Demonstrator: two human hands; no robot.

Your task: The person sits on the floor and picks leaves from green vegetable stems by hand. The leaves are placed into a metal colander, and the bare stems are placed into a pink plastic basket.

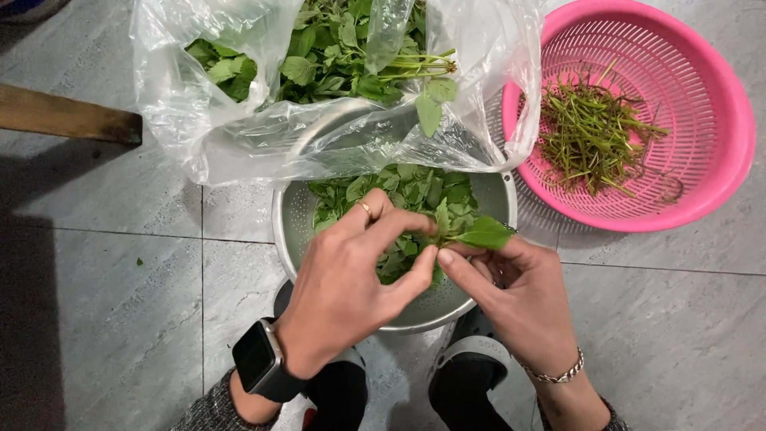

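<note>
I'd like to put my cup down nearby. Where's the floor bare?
Bare tiles lie left of the metal colander, below the wooden plank. Another patch sits under the pink basket. Between bag, colander and basket it's crowded.

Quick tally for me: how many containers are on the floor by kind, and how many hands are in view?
Metal colander with picked leaves: 1
Pink plastic basket with bare stems: 1
Clear plastic bag of leafy greens: 1
Hands, left hand and right hand, both pinching a leafy sprig: 2
Total: 5

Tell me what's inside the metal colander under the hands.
Loose green leaves fill the metal colander. The left hand and right hand, pinching a leafy sprig, plus the plastic bag, hide the rest.
</note>
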